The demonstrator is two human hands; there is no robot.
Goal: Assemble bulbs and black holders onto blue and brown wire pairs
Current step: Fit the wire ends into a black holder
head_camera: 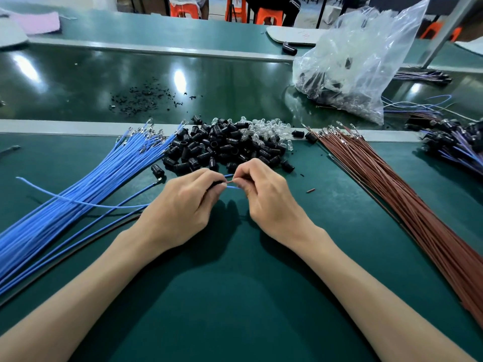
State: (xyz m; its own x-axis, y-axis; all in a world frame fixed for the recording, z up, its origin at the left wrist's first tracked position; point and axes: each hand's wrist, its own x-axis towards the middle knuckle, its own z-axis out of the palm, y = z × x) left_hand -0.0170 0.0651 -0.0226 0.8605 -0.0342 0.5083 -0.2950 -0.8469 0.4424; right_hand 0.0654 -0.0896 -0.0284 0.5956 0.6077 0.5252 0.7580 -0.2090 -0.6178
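Observation:
My left hand [183, 202] grips a black holder [218, 184], mostly hidden inside its curled fingers. My right hand [264, 194] pinches a blue wire [231, 187] and a brown wire [230, 181] whose ends reach toward that holder. Both hands meet over the green mat, just in front of a pile of black holders [222, 150]. Clear bulbs [266, 131] lie behind the pile. A fan of blue wires [86, 184] spreads on the left. A fan of brown wires [407, 194] spreads on the right.
A clear plastic bag [358, 64] of bulbs stands at the back right on the dark conveyor belt [78, 82]. Finished assemblies [454, 147] lie at the far right. Black scraps [141, 97] dot the belt. A short brown offcut [310, 190] lies right of my hands.

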